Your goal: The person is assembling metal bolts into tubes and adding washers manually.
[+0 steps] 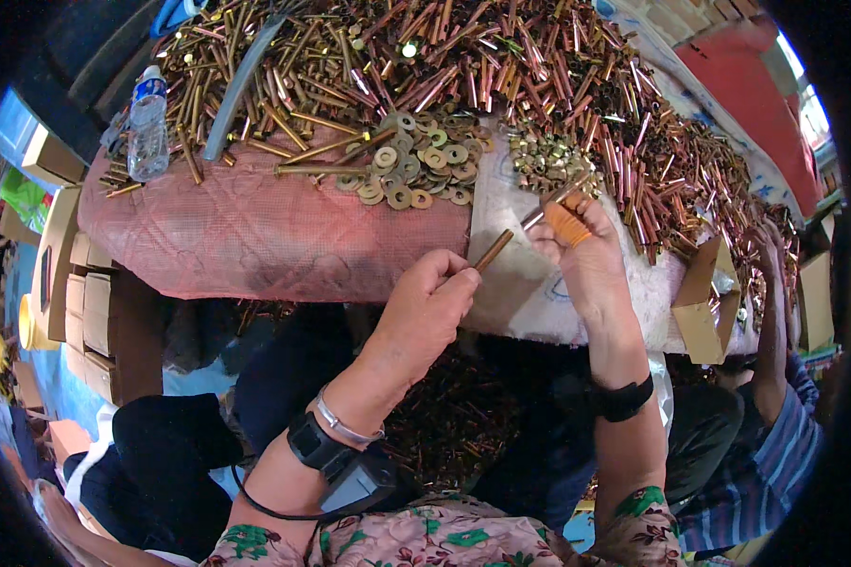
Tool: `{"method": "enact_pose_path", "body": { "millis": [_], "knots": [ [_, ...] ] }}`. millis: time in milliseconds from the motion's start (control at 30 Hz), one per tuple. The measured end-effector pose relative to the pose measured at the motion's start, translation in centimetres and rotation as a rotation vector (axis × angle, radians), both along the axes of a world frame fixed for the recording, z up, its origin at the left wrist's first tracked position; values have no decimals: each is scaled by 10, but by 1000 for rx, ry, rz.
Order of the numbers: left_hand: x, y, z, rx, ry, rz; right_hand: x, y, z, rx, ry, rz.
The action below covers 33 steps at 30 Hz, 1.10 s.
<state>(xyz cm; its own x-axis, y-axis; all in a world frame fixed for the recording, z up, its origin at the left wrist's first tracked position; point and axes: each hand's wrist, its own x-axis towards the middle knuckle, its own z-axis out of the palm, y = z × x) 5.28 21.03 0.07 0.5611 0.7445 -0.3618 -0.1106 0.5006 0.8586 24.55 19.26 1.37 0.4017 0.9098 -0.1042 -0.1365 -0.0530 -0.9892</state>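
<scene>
Rod (494, 249), brass-coloured, pinched between thumb and fingers of left hand (430, 300), slanting toward right hand (590, 253). Shiny tube (535, 220) clamped in right hand, end just beside rod tip. Hands apart. Orange wrap (567, 225) on right hand. Small metal pieces (539, 159) just beyond right hand; flat washers (416, 165) piled beyond left.

I'm seeing a clear bottle (148, 132) resting at the upper left, and brown boxes (96, 307) sitting at the middle left.

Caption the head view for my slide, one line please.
Left hand holds a brass-coloured rod, right hand a shiny metal piece, near piled washers on a padded surface.
</scene>
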Motion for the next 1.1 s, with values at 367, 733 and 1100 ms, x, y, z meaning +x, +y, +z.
{"method": "enact_pose_path", "body": {
  "millis": [367,733,1100],
  "knots": [
    [8,-4,-2,89,22,-12,-15,-16,-2,20,272,181],
    [13,-7,9,-71,-39,-61,-39,-45,2,-31,-482,305],
    [20,-8,2,-55,-44,-84,49,-17,-11,-117,-1305,-195]
  ]
}}
